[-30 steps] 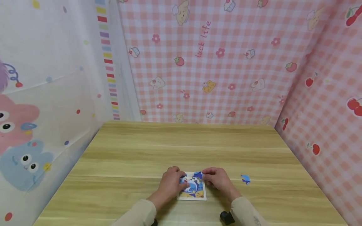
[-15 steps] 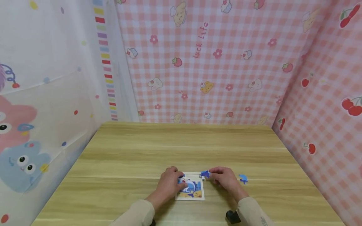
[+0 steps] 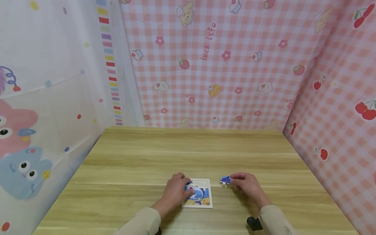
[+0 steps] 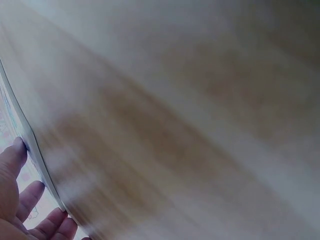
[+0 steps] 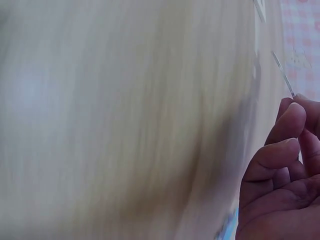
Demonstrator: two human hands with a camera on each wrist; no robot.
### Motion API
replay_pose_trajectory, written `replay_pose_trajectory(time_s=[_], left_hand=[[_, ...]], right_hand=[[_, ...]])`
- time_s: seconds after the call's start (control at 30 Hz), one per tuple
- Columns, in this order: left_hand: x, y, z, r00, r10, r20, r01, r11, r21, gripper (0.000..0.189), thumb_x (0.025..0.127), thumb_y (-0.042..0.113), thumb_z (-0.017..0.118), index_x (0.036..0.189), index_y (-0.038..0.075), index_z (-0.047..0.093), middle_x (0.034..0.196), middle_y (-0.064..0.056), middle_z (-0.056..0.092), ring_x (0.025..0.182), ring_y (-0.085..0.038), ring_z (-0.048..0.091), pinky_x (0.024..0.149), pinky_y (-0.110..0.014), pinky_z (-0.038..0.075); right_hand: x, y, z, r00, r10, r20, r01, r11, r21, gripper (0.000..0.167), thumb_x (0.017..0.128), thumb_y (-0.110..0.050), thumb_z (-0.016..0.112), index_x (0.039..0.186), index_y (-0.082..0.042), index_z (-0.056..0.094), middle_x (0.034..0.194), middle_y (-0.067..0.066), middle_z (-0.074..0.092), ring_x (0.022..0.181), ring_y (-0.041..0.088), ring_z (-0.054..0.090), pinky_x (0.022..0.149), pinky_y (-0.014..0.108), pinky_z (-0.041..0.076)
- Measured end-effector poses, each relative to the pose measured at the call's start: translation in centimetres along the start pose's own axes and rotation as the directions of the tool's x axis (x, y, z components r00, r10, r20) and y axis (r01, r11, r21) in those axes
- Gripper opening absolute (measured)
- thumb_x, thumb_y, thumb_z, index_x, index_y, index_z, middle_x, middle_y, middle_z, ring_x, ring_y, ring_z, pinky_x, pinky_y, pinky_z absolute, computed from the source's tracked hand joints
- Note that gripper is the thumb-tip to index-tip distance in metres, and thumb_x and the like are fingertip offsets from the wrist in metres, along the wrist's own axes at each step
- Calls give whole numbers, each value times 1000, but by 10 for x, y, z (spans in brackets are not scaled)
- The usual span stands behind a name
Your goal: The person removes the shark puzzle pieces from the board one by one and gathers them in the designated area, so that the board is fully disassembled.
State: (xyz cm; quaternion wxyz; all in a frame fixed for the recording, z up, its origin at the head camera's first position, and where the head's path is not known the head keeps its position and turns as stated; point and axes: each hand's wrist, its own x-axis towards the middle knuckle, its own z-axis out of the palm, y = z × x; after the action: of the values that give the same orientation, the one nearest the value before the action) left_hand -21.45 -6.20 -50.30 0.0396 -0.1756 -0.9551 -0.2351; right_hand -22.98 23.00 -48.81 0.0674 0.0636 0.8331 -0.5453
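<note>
A small square jigsaw puzzle (image 3: 202,195) with a white frame and a blue and yellow picture lies on the table; the upper part of its tray is bare. My left hand (image 3: 176,191) holds the puzzle at its left side, thumb over the picture and fingers along the edge. To the right of the frame, my right hand (image 3: 246,186) pinches a blue puzzle piece (image 3: 225,180) between thumb and forefinger. That piece appears edge-on as a thin sliver in the right wrist view. A bit of another blue piece (image 5: 231,224) shows below the right hand there; the hand hides it in the head view.
The wooden table (image 3: 188,150) is bordered by a pink checked cloth (image 3: 223,71) at the back and right, and a white patterned cloth (image 3: 58,81) at the left. A black device (image 3: 254,223) sits at the right wrist.
My right hand has drawn the pinched piece out of the puzzle's upper right and carried it right, over the spot where the loose piece lay. The left hand has stayed on the frame.
</note>
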Motion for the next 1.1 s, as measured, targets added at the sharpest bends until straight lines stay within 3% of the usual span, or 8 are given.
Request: replay_pose_trajectory(time_s=[0.43,0.87,1.1], left_hand=[[1,-1,-4,1000,10,-5,-10,1000,10,42,82,32,81,113,4,72,114,-15,60,106,-31,55,92,-50,46],[0,-1,-2,1000,-7,6,7,1000,1,43,82,32,81,114,4,71,115,-14,60,105,-31,55,92,-49,46],[0,1,-1,1000,-17,25,17,1000,-1,45,83,35,80,115,6,71,117,-15,60,108,-31,55,94,-49,45]], right_hand=[[-1,11,-36,999,7,-40,-8,1000,-30,25,90,-6,67,109,9,67,69,5,61,60,15,52,51,25,42],[-5,16,-41,999,24,-23,-26,996,-89,20,89,-6,67,105,7,69,69,4,60,60,14,50,50,23,39],[-8,16,-42,1000,-10,-24,6,990,-138,24,89,-9,68,109,6,69,91,6,68,75,18,54,64,31,46]])
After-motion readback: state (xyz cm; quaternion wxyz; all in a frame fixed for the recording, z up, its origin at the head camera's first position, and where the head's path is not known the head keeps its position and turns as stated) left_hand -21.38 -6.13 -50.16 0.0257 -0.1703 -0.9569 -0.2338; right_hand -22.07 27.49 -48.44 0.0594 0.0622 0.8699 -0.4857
